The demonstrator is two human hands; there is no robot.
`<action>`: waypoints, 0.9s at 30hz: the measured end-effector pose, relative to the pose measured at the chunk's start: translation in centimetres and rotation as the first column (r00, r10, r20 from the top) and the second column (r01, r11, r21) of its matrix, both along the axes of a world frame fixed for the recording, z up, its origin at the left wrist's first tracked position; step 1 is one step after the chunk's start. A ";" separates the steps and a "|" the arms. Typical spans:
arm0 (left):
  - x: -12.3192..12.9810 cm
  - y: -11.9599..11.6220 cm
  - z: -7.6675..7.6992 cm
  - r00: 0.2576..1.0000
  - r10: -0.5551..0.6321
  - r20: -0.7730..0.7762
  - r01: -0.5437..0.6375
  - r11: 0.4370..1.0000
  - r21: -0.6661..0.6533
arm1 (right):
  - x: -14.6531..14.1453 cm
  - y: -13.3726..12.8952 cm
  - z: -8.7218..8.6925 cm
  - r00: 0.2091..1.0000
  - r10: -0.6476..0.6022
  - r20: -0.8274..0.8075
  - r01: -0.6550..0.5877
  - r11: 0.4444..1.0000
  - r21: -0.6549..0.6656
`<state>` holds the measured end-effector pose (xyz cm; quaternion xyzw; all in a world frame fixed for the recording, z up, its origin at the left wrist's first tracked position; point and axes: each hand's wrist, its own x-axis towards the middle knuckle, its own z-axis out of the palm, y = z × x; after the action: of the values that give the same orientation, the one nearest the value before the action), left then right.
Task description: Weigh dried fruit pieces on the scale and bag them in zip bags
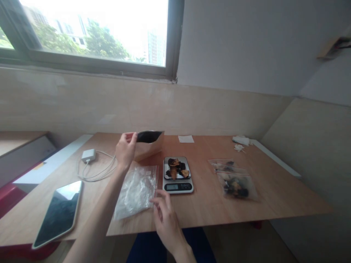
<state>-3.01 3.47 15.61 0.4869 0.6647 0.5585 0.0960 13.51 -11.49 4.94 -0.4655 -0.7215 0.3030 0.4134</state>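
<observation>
My left hand (126, 150) is closed in a pinch at the left edge of a brown paper bag (149, 149), whose mouth gapes and shows a dark lining. My right hand (166, 221) has its fingers loosely bent and apart, with the fingertips at the right edge of a clear zip bag (135, 191); whether they touch it I cannot tell. Just beyond that hand stands a white kitchen scale (178, 187). Several dark-skinned dried pieces with tan insides (174, 171) lie on its platform. The digits on its display are too small to read.
At the right lie zip bags of similar dried pieces (237, 184). A tablet (59, 212) and a white charger (88, 155) with its cable are on the left. White paper (186, 139) and crumpled white items (241, 140) rest near the back edge of the wooden table (203, 208).
</observation>
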 end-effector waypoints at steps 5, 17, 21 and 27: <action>-0.6 0.7 0.3 0.974 0.227 -0.013 -0.215 0.939 0.267 | 0.7 -0.2 -0.3 1.000 -0.029 -0.001 0.029 0.999 -0.023; 3.1 -7.2 -12.4 0.730 -0.484 -0.483 0.229 0.839 -0.494 | 1.4 0.1 -0.7 0.996 -0.090 0.026 0.090 0.995 0.031; 3.8 -7.4 -12.0 0.636 -0.519 -0.571 0.103 0.791 -0.603 | 1.3 0.4 -0.9 0.997 -0.081 0.007 0.081 0.996 -0.046; 4.2 -7.6 -10.9 0.565 -0.576 -0.590 0.081 0.751 -0.656 | 0.6 1.0 -1.1 0.992 -0.109 -0.067 0.108 0.994 -0.013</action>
<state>1.20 -4.12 4.66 0.7451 0.6633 0.0465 0.0518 14.14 -10.51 3.81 -0.4953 -0.6794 0.2989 0.4514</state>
